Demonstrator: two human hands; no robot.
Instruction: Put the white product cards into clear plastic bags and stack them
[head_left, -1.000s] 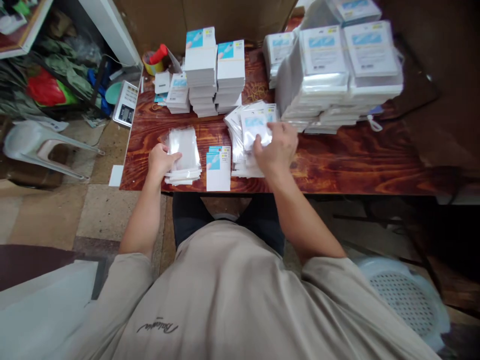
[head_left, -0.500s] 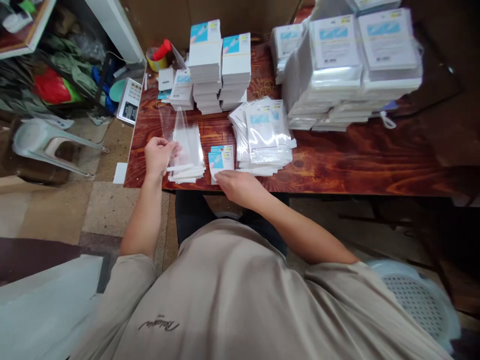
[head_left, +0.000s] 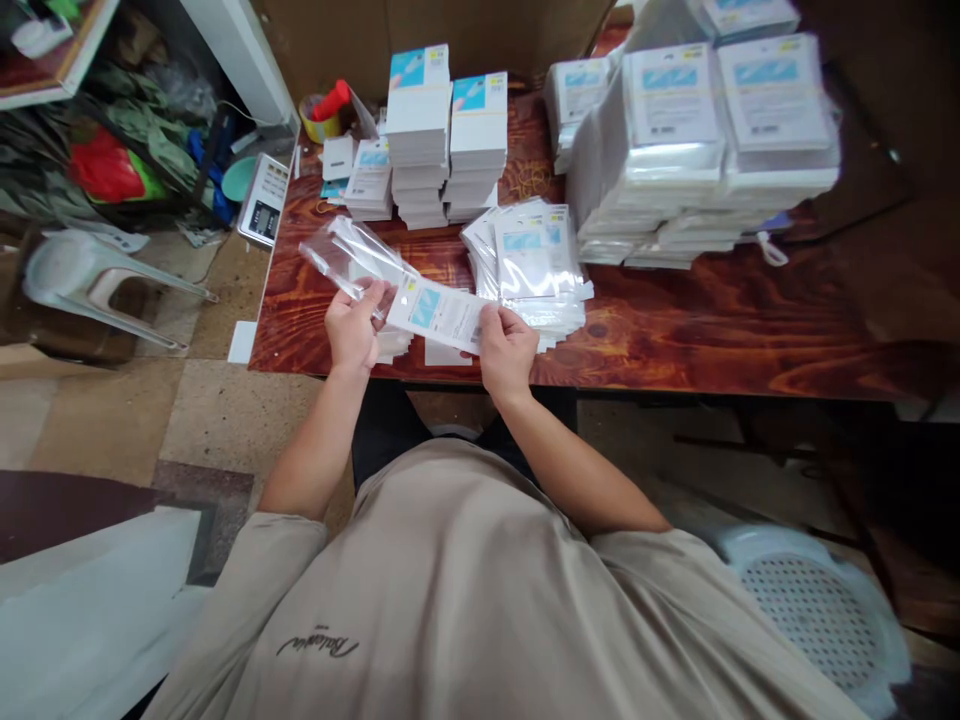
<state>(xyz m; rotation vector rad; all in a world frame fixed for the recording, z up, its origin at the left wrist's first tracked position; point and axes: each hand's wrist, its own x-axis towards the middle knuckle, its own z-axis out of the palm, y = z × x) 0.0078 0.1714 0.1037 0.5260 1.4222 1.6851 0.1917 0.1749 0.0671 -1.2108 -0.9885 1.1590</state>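
Note:
A clear plastic bag point(head_left: 334, 250) is pinched in my left hand point(head_left: 356, 325), stretching away to the upper left. My right hand point(head_left: 508, 350) grips the right end of a white printed card point(head_left: 439, 315) with a blue picture. The card's left end meets the bag's opening beside my left fingers; I cannot tell how far in it is. Beneath lie a stack of clear bags point(head_left: 394, 345), partly hidden, and a white card point(head_left: 448, 355) by the table edge. Right behind my right hand is a pile of bagged cards point(head_left: 529, 260).
Two tall stacks of cards point(head_left: 417, 130) stand at the back. Large stacks of bagged cards point(head_left: 667, 120) rise at the right. Yellow tape point(head_left: 321, 128), a red object point(head_left: 331, 100) and a scale point(head_left: 262, 205) are at the left. White plastic stools point(head_left: 821, 600) flank me.
My right hand has lifted a card from the table and turned it over toward the bag. My left hand has moved right with the bag, now tilted.

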